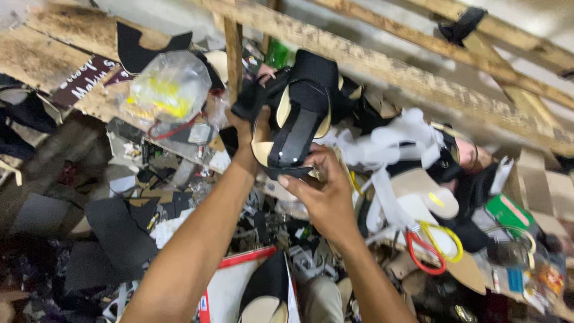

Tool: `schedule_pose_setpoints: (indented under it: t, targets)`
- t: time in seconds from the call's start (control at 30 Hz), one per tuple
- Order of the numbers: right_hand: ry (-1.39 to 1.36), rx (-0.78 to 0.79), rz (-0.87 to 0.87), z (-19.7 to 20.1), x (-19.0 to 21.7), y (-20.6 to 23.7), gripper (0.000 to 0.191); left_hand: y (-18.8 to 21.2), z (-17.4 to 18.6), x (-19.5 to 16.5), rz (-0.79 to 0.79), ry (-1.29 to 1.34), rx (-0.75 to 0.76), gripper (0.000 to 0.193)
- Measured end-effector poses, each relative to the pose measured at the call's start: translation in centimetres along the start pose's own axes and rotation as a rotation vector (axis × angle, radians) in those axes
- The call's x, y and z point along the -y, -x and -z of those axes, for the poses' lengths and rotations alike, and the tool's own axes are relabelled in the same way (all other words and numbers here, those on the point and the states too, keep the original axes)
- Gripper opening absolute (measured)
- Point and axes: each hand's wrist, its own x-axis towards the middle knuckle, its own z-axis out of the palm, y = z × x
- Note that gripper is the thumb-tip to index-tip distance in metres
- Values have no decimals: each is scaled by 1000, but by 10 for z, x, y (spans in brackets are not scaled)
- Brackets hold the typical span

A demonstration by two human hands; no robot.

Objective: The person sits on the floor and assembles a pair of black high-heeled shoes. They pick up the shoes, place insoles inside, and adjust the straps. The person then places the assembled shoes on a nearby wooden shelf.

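Item: black sandal with cream insole, held up in front of the wooden rail, sole toward the camera, toe end lowest.

Left hand: wrapped around the sandal's left edge, fingers closed behind it, thumb on the insole side.

Right hand: at the toe end below the rail, fingertips pinching the lower rim of the sole.

Progress, judged: the sandal is lifted clear of the heap and gripped by both hands; its upper looks assembled. Whether gluing or trimming is finished cannot be told. It is not yet set down anywhere.

Surroundings, relative to the rail:
- plastic bag, yellow contents, just below the rail's left part, near the left hand.
- white strips, under the rail's middle, just right of the sandal.
- red and yellow loops, well below the rail, right of the right forearm.
- black cut pieces, far below, left of the left forearm.

Room: tight. Rail close above, upright post touching or just behind the sandal's top left, clutter on every side below. Open air only toward the camera.
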Motion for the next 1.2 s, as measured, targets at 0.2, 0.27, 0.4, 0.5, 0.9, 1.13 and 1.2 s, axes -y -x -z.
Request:
schedule_pose_setpoints:
  t: [0.2,0.27,0.4,0.5,0.9,1.13,1.2]
  targets:
    - [64,141,-5,39,7,78,34,21,-8,-35,-278,368,308,81]
    - [42,180,-10,49,9,93,34,32,-5,-45,-494,207,262,80]
    - [30,135,-118,60,4,124,39,44,4,-54,-645,-227,101,82]
    - [20,126,-121,68,3,136,43,49,10,-58,-890,-184,108,87]
    - [38,89,78,78,12,150,44,80,98,-60,-789,-329,261,79]
    - [-288,10,305,49,48,177,80,165,184,-76,-116,546,403,71]
    - [-121,-128,362,33,49,174,70,194,198,-80,154,725,361,57]
